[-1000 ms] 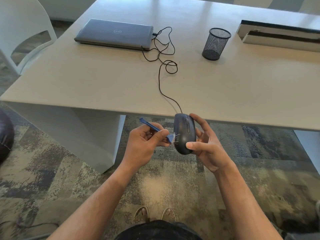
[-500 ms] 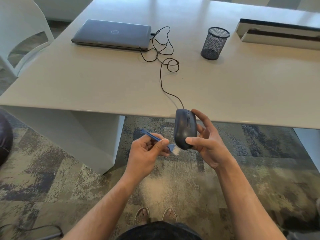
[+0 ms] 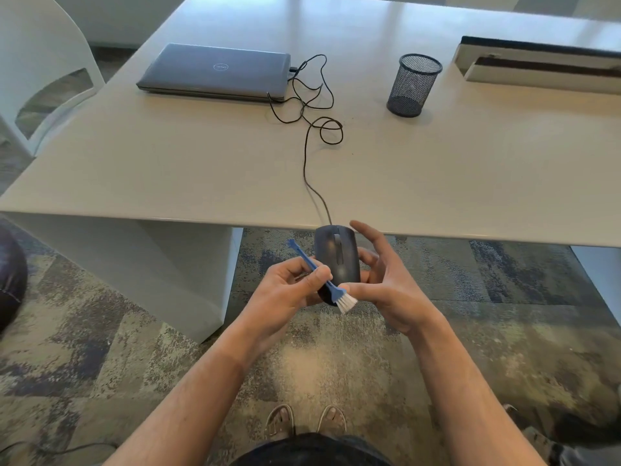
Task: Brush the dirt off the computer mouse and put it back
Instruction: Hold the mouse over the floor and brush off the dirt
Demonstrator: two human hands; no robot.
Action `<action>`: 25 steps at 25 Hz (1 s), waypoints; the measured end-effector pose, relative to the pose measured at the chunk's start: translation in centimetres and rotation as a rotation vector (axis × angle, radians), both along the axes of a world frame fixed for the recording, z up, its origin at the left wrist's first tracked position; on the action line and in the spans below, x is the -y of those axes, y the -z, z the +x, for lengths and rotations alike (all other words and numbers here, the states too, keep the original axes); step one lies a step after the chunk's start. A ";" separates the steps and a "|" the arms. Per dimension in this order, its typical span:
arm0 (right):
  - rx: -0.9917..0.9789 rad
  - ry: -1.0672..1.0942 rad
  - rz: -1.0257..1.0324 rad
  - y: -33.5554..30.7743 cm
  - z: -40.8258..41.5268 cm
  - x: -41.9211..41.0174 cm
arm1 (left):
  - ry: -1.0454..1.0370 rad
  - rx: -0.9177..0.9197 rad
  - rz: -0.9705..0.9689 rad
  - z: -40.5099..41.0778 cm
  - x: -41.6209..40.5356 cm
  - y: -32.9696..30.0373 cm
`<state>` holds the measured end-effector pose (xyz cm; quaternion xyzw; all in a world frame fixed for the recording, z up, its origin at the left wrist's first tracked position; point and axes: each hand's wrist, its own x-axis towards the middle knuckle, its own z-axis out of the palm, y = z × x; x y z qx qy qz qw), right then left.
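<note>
A black wired computer mouse (image 3: 337, 255) is held in the air just off the table's near edge, buttons facing up, gripped by my right hand (image 3: 386, 284) from its right side. My left hand (image 3: 289, 287) pinches a small blue brush (image 3: 322, 280) by its thin handle. The brush's white bristles lie over the mouse's rear end, next to my right thumb. The mouse's black cable (image 3: 307, 153) runs up across the table in loops to the closed grey laptop (image 3: 215, 72).
The pale table (image 3: 168, 163) carries a black mesh pen cup (image 3: 413, 84) at the back right and a long white-and-dark tray (image 3: 541, 63) beyond it. A white chair (image 3: 40, 72) stands at the left. Patterned carpet and my sandalled feet (image 3: 305, 422) are below.
The brush has swept from the mouse's left side down and across to its rear end. My right hand has shifted the mouse slightly.
</note>
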<state>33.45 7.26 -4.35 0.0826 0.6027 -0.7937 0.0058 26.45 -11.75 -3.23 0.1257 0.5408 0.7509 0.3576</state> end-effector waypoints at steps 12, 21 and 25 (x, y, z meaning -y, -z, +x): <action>0.094 -0.134 0.234 -0.7 1.6 0.1 | 0.036 0.047 -0.051 -0.3 -0.2 0.2; -0.014 0.005 0.544 -3.1 1.4 1.4 | 0.023 -0.134 -0.087 -0.6 0.0 1.1; -0.007 0.000 0.663 -3.5 0.9 2.5 | 0.027 -0.150 -0.076 -0.7 0.1 1.3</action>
